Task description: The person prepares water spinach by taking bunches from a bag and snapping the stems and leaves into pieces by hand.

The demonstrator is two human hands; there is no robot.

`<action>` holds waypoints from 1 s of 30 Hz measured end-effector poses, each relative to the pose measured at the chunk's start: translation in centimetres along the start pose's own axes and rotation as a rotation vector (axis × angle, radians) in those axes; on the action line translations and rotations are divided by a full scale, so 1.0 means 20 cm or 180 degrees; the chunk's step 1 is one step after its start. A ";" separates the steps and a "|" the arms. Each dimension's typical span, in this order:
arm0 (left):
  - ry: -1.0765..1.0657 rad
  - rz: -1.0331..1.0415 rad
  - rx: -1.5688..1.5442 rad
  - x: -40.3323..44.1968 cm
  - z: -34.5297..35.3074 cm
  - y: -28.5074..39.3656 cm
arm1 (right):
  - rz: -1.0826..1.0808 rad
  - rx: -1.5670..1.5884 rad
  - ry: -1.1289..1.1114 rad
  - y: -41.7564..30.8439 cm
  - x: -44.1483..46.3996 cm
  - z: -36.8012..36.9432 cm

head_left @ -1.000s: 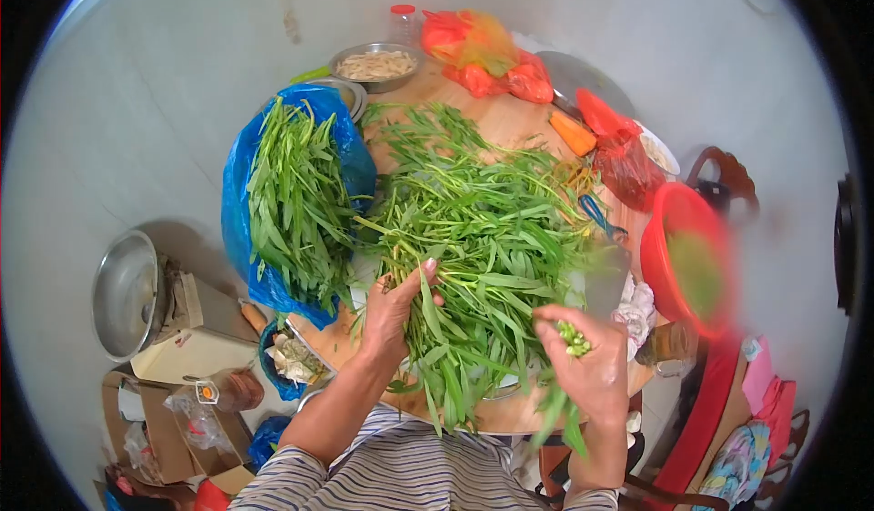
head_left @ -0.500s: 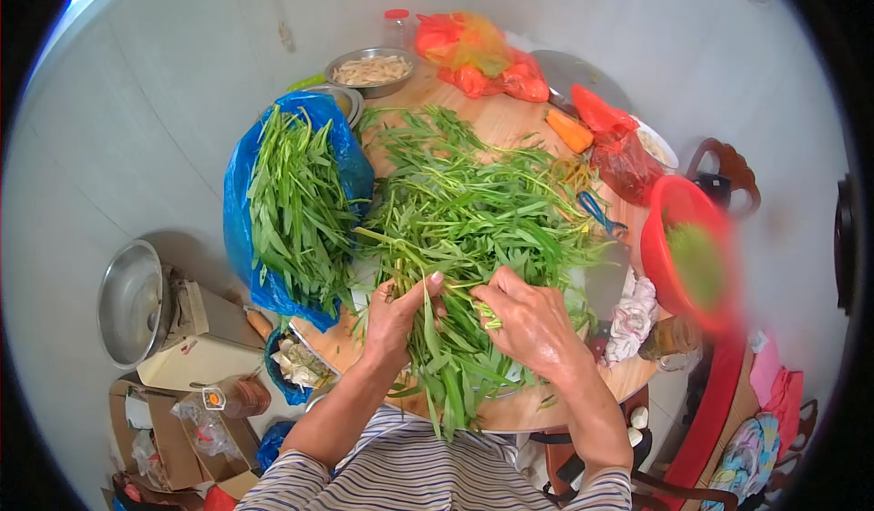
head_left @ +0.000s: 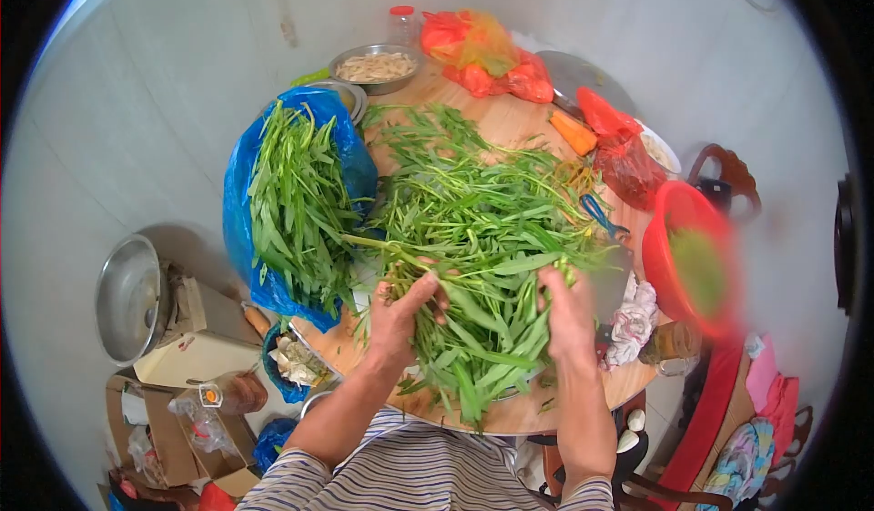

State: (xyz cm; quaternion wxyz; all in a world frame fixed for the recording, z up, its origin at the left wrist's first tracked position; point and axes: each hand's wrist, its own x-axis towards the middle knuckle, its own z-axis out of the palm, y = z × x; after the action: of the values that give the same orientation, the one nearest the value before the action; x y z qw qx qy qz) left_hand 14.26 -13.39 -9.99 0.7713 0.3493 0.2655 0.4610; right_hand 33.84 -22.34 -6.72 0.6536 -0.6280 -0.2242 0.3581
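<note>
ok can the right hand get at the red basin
Probably yes: the right hand is at the greens, but nothing tall stands between it and the red basin.

Place: kitchen-like room | evidence: leafy greens, carrot, metal bowl, red basin

No text, label, brand, number or sign can be read. The bottle at eight o'clock shows an orange spot at one end, too small to tell for print; the cardboard box near it and the plastic bag toward one o'clock show no legible lettering.
</note>
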 end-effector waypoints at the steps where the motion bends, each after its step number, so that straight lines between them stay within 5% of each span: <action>1: 0.0027 -0.0157 -0.0083 0.01 -0.01 0.02 | -0.0171 0.0279 -0.0013 -0.02 0.01 -0.03; 6: -0.0302 -0.0742 -0.0893 0.07 -0.21 -0.02 | -0.0120 0.0733 0.0118 -0.17 -0.03 -0.14; 9: -0.0481 -0.1114 -0.1634 0.11 -0.31 -0.05 | -0.0736 0.0804 -0.0002 -0.24 -0.04 -0.24; 12: -0.0613 -0.1043 -0.1261 0.11 -0.33 -0.03 | -0.0793 0.0582 -0.0185 -0.33 -0.10 -0.28; 14: -0.0314 -0.1002 -0.0824 0.09 -0.32 -0.02 | -0.0924 0.0180 -0.0437 -0.33 -0.10 -0.28; 16: -0.0254 -0.1071 -0.0712 0.09 -0.32 -0.04 | -0.0508 -0.1337 -0.0832 -0.36 -0.15 -0.18; 17: -0.0630 -0.1045 -0.0891 0.08 -0.30 -0.02 | -0.0702 -0.1673 -0.0955 -0.29 -0.13 -0.15; 21: -0.0759 -0.0921 -0.0695 0.08 -0.27 -0.01 | -0.0839 -0.2214 -0.1436 -0.12 -0.12 0.08; 23: -0.0653 -0.0982 -0.0625 0.07 -0.28 0.00 | -0.2719 -0.2945 -0.0992 -0.01 -0.11 0.17; 26: -0.0883 -0.0892 -0.0629 0.07 -0.32 0.01 | -0.1938 -0.3640 -0.1303 0.01 -0.03 0.20; 30: -0.0702 -0.0920 -0.0872 0.07 -0.33 0.05 | -0.1929 -0.3259 -0.1082 -0.04 0.01 0.15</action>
State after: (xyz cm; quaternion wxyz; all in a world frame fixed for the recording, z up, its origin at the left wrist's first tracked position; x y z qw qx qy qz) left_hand 9.50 -9.89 -13.28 0.8939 0.2479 0.1617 0.3365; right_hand 31.76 -20.18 -5.58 0.2971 -0.7045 -0.6369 0.0985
